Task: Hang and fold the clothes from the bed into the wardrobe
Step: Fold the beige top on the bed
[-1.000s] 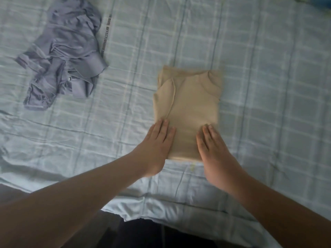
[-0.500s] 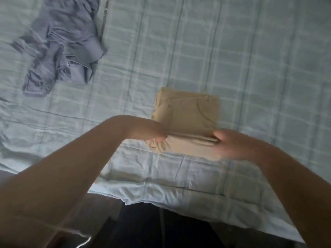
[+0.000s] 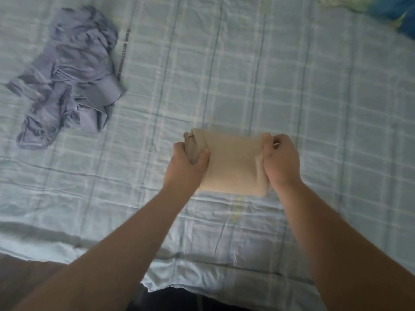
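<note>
Beige folded garment [image 3: 233, 167], side edges in the grip of left hand [image 3: 186, 163] and right hand [image 3: 281, 162], open bedsheet [image 3: 292, 86] around.

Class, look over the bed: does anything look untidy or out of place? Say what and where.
The grey-blue garment lies crumpled in an unfolded heap at the far left of the bed. The beige garment is a neat folded bundle, its ends gripped by the left hand and right hand.
</note>
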Available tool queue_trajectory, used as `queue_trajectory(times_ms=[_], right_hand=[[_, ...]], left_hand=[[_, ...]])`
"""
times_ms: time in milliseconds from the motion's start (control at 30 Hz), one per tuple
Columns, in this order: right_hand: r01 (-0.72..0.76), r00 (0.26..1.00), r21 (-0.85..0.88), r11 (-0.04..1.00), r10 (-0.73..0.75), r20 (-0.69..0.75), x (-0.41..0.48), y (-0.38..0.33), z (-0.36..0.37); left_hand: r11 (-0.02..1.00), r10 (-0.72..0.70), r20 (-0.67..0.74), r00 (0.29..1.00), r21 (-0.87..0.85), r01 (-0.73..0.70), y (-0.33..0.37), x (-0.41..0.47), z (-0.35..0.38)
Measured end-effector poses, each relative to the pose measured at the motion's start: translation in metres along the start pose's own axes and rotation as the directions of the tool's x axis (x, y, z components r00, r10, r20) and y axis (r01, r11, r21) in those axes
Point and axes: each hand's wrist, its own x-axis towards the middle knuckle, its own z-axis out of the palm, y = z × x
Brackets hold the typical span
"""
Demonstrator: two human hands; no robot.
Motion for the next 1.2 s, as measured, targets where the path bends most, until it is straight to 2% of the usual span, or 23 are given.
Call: queue_trajectory(times_ms=[133, 200, 267, 367, 467, 700, 867, 933, 1000, 1100, 1200], right_hand=[[0.017, 0.979, -0.019, 1.000, -0.021, -0.201, -0.018, -0.002, -0.003], [0.185, 0.941, -0.121, 0.975, -0.211, -0.263, -0.033, -0.003, -0.004], [0.301, 0.922, -0.286, 0.910, -0.354, -0.158, -0.049, 0.001, 0.003], [0.207, 0.976, -0.310, 0.928, -0.219, -0.005, -0.058, 0.014, 0.015], [0.153, 0.985, -0.318, 0.936, -0.170, -0.028, -0.048, 0.024, 0.018], [-0.057, 0.998, -0.254, 0.965, 0.053, -0.023, -0.026, 0.017, 0.024], [-0.169, 0.977, -0.148, 0.974, 0.185, 0.102, -0.017, 0.006, 0.009], [-0.164, 0.977, -0.035, 0.986, 0.168, 0.134, -0.022, -0.002, -0.006], [-0.120, 0.984, 0.075, 0.990, 0.109, 0.143, -0.035, -0.015, -0.026], [0.001, 0.997, 0.198, 0.980, -0.016, 0.075, -0.063, -0.051, -0.067], [0.175, 0.984, 0.258, 0.950, -0.174, -0.027, -0.094, -0.110, -0.109]], left_hand=[[0.997, 0.055, -0.127, 0.990, 0.067, -0.047, -0.002, -0.011, 0.021], [0.992, 0.085, -0.184, 0.979, 0.107, -0.066, -0.003, -0.009, 0.026], [0.987, 0.072, -0.204, 0.976, 0.156, -0.040, -0.007, -0.008, 0.029], [0.984, 0.001, -0.188, 0.982, 0.177, 0.033, -0.012, -0.006, 0.033], [0.975, -0.034, -0.176, 0.984, 0.211, 0.071, -0.015, -0.003, 0.034], [0.961, -0.190, -0.069, 0.979, 0.192, 0.200, -0.008, 0.013, 0.024], [0.973, -0.217, 0.139, 0.966, 0.104, 0.204, 0.006, 0.012, 0.004], [0.975, -0.216, 0.208, 0.954, -0.009, 0.222, 0.013, -0.001, -0.011], [0.971, -0.171, 0.206, 0.963, -0.129, 0.200, 0.023, -0.019, -0.033], [0.974, -0.059, 0.109, 0.992, -0.212, 0.082, 0.049, -0.049, -0.075], [0.964, 0.026, -0.058, 0.998, -0.265, -0.041, 0.080, -0.082, -0.129]])
